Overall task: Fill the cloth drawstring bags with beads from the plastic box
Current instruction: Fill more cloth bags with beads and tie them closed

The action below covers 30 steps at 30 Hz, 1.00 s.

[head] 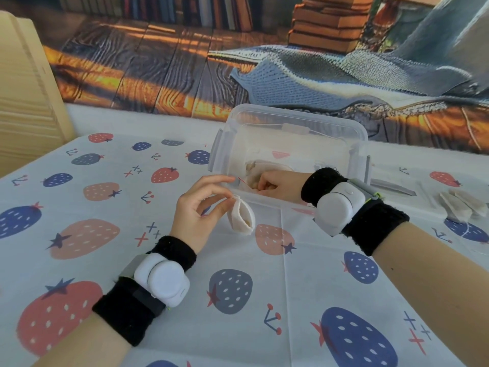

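The desk wears a white cloth printed with red and blue strawberries. Behind it, across the top of the frame, hangs a backdrop printed with wooden boards, books and a blue knitted blanket. At the upper left stands a pale corrugated board. At the right edge of the frame, a few more cloth bags lie flat on the desk, with a grey flat object just beside them that I cannot name.

The plastic box sits in the upper middle of the frame, clear, with its near wall between the two hands. Inside I see pale cloth and some pale beads, partly hidden by the right hand.

The left hand is raised just before the box's near left corner. Its thumb and fingers pinch the rim of a small cream drawstring bag, which hangs with the mouth wide; a thin red cord shows at the fingertips. The right hand reaches over the near wall into the box, fingers curled downward among the beads; if it grips any, I cannot tell. Both forearms carry black bands with white devices.
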Each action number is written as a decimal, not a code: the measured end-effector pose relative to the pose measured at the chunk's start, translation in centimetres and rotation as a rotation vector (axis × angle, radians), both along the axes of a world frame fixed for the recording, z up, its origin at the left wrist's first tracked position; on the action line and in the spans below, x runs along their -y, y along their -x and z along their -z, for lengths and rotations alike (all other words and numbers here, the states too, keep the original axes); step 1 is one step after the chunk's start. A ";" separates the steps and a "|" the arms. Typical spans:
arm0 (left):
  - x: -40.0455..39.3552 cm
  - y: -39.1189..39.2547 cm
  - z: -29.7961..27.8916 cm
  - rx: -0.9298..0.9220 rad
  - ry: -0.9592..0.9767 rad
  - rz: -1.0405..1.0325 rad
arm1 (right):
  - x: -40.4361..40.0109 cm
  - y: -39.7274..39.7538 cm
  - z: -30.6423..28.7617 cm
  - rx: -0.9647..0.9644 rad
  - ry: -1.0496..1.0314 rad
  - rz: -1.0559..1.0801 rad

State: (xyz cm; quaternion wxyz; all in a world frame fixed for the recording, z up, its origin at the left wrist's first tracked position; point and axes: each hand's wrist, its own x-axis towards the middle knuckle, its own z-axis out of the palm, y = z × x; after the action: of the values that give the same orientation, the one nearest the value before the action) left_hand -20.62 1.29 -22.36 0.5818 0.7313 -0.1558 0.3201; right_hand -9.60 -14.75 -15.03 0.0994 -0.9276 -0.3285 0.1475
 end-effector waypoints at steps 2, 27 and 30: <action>0.0 0.0 0.0 0.005 0.002 0.000 | 0.0 0.0 0.0 0.002 0.011 -0.005; -0.2 -0.4 0.5 0.016 -0.013 0.003 | -0.3 -0.4 1.1 0.143 -0.190 -0.058; -0.2 -0.4 0.3 0.010 -0.011 -0.001 | -0.2 -0.4 0.7 0.119 -0.302 -0.026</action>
State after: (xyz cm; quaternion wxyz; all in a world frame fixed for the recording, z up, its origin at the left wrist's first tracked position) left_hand -20.17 1.48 -22.71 0.5769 0.7330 -0.1599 0.3232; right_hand -9.15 -14.51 -15.77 0.2162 -0.9049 -0.3641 0.0427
